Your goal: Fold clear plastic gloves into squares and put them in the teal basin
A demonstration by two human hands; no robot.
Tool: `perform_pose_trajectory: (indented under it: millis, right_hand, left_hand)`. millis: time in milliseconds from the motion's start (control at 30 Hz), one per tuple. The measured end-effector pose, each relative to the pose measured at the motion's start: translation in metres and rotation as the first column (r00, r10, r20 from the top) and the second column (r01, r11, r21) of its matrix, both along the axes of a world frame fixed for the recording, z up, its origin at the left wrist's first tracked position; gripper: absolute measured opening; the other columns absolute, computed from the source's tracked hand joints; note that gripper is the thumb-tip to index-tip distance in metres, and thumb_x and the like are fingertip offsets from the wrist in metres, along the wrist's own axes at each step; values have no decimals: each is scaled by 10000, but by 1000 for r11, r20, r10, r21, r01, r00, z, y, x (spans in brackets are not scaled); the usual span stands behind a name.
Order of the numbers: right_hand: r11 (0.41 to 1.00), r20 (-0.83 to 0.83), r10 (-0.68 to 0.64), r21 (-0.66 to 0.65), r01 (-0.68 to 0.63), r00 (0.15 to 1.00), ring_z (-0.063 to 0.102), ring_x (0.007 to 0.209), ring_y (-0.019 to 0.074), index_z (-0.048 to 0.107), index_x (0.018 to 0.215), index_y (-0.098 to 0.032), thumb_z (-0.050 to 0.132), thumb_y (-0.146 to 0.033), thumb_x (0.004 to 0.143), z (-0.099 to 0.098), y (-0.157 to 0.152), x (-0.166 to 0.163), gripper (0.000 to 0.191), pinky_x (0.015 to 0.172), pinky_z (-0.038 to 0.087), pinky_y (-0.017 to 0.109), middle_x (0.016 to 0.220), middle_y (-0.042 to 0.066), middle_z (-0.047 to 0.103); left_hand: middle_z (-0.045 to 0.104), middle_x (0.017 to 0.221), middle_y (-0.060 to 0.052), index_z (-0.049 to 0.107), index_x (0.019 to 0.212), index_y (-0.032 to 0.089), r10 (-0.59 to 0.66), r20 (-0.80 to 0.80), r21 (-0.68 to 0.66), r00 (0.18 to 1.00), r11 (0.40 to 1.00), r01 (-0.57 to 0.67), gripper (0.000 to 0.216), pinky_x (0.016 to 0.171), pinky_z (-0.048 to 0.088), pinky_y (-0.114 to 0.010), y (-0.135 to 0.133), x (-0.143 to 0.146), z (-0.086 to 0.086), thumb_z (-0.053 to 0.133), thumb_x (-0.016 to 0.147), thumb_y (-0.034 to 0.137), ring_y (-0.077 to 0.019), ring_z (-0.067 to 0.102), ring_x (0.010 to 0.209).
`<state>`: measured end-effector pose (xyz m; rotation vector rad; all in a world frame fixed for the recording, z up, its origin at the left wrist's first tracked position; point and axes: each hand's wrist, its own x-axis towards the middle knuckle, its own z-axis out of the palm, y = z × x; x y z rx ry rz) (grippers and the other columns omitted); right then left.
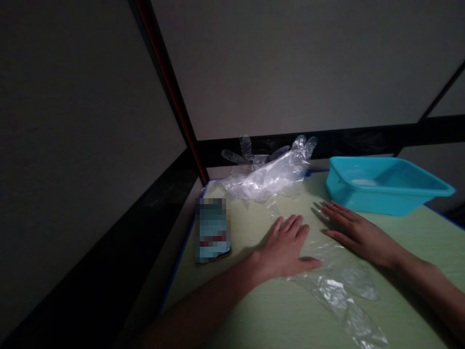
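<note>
A clear plastic glove (pixel 337 286) lies on the pale green table, spread toward the front edge. My left hand (pixel 286 247) rests palm down with fingers spread, partly over the glove's left side. To the right, my right hand (pixel 348 228) is stretched out with its fingers extended, close above the far end of the glove; whether it touches the plastic I cannot tell. Nothing is held in either hand. Behind them lies a crumpled pile of clear plastic gloves (pixel 269 174), some fingers leaning against the wall.
A turquoise plastic basin (pixel 378 198) stands at the back right, with something whitish inside. On the left edge lies a phone (pixel 212 230), its screen blurred out. Walls (pixel 308 63) with dark trim border the green table (pixel 247 310) at the left and back.
</note>
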<state>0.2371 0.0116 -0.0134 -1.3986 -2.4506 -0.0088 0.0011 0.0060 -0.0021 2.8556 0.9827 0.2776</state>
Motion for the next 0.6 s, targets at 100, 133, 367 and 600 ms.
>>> perform_pose_trajectory:
  millis: [100, 133, 367, 600]
  right_hand:
    - [1000, -27, 0, 18, 0, 1000, 439, 1137, 275, 474, 1204, -183, 408, -430, 840, 9, -3, -3, 445, 927, 393, 427, 1266, 102, 465]
    - [1000, -24, -1, -2, 1, 1000, 504, 1055, 271, 531, 1126, -186, 405, -427, 842, 12, -5, -4, 393, 872, 433, 416, 1179, 107, 530]
    - [985, 3, 47, -167, -45, 999, 554, 684, 213, 596, 768, -187, 379, -427, 857, 26, -10, -4, 336, 609, 446, 349, 744, 76, 578]
    - [957, 1, -19, -291, 18, 1000, 514, 573, 180, 513, 709, -186, 469, -489, 798, 28, -11, 4, 318, 521, 395, 311, 664, 40, 554]
  left_hand:
    - [210, 1411, -132, 258, 1298, 113, 12, -10, 16, 1000, 1000, -12, 709, 1037, 127, -422, 2, -2, -2, 304, 803, 619, -251, 125, 1301]
    - [213, 1411, -130, 257, 1299, 115, 16, -12, 21, 1000, 1000, -16, 711, 1037, 127, -420, 3, -3, -3, 299, 802, 622, -250, 128, 1301]
    - [225, 1408, -120, 267, 1295, 127, 68, -38, 43, 997, 997, -66, 699, 1038, 120, -412, 11, -8, -2, 296, 803, 622, -239, 138, 1298]
    - [224, 1409, -120, 262, 1298, 124, 83, -47, 45, 995, 996, -81, 697, 1038, 119, -416, 14, -9, -2, 271, 810, 622, -235, 141, 1297]
